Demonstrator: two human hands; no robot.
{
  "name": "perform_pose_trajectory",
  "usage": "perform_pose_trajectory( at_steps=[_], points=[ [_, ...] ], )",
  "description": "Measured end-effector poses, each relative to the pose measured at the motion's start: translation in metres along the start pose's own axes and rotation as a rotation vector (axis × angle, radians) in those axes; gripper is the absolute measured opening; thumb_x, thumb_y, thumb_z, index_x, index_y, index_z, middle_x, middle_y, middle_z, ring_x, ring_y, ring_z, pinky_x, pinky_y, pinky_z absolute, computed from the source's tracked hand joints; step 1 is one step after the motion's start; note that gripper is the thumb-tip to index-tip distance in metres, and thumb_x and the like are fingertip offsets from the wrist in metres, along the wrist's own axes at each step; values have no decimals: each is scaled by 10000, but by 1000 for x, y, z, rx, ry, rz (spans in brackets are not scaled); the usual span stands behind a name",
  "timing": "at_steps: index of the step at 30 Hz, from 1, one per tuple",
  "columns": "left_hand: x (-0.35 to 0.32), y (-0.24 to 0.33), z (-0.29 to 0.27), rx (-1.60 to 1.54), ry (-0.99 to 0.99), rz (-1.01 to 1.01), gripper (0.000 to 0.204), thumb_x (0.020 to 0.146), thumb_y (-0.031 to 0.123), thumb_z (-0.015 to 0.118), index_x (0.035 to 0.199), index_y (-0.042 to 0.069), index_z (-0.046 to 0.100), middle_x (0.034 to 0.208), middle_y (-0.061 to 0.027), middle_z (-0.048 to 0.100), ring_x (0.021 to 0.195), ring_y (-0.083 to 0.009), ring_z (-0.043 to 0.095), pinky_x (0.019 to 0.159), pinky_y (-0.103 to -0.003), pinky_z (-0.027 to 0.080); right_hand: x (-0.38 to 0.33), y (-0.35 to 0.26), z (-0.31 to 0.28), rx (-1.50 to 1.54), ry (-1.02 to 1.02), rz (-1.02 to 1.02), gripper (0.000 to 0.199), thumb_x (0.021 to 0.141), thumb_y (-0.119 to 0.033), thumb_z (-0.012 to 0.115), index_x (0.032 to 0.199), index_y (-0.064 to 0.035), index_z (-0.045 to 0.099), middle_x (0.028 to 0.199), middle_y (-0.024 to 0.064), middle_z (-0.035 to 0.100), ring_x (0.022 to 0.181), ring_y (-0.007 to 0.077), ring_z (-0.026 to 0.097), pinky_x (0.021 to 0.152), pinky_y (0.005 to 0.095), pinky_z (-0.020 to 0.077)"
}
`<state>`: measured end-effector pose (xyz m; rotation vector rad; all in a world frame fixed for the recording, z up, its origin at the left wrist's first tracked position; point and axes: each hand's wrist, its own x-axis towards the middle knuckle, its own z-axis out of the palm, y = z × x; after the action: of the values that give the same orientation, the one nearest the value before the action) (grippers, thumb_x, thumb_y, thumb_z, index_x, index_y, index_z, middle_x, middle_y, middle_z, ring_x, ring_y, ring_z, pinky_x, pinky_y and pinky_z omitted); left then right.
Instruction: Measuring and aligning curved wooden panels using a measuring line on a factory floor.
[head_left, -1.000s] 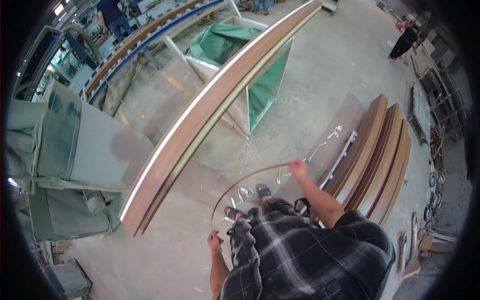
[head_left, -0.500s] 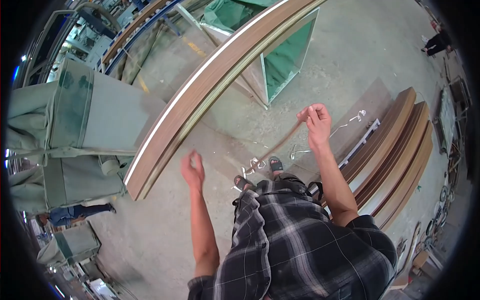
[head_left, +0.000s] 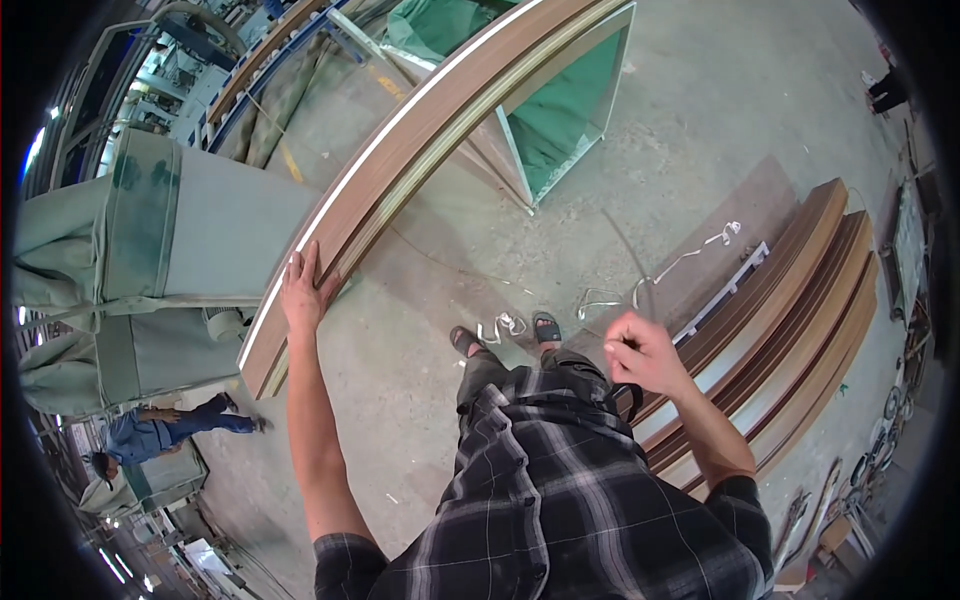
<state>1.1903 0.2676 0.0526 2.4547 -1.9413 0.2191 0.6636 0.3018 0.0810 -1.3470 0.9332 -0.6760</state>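
Observation:
A long wood-grain board (head_left: 400, 145) with a white stripe and a pale grooved edge runs diagonally across the upper left. My left hand (head_left: 303, 290) lies on the lower end of this board, fingers stretched over its upper face and thumb near the close edge. To the right of my body, my right hand (head_left: 643, 352) is closed with the fingers curled. A thin brownish strip (head_left: 632, 250), blurred by motion, rises from just above this hand; where it meets the fingers is hard to see.
Several stacked brown boards (head_left: 790, 330) lie on the right. White curled ribbon (head_left: 502, 325) rests on the floor by my feet. A white-framed bin with green cloth (head_left: 570, 120) stands beyond the board. Grey covered equipment (head_left: 230, 225) is at left, and a person in blue (head_left: 150, 440) is lower left.
My left hand has moved left onto the board. My right hand has dropped toward my body, and the strip has swung from below the hand to above it. The person in blue has shifted.

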Motion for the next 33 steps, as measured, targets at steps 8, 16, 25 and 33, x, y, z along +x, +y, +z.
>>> perform_pose_trajectory(
  at_steps=[8,16,25,33],
  points=[
    [8,-6,-16,-4,-110,32,694,747,385,667,1362,267,367,1318,-179,432,1161,-364,454,956,-402,398,-72,41,-29,17,-763,573,219,895,-171,558,746,-15,525,595,-23,482,543,46,435,488,238,375],
    [17,-19,-21,-44,-240,-15,723,719,368,683,1361,287,362,1295,-167,443,1109,-345,498,938,-398,423,-86,103,8,531,-489,798,249,894,-88,535,651,-50,568,581,-76,471,493,12,398,421,189,266],
    [14,-28,-11,-42,-173,60,740,731,343,678,1379,294,323,1302,-173,430,1100,-380,491,940,-418,416,-73,102,0,451,-533,746,289,871,-75,575,585,-59,545,532,-37,506,441,44,456,396,199,322],
    [10,-24,-12,-21,-213,23,715,749,308,665,1378,269,328,1303,-167,425,1115,-388,479,938,-419,420,-47,60,-5,257,-603,865,332,916,-194,541,612,-61,552,516,-21,511,447,41,462,410,194,350]
  ],
)
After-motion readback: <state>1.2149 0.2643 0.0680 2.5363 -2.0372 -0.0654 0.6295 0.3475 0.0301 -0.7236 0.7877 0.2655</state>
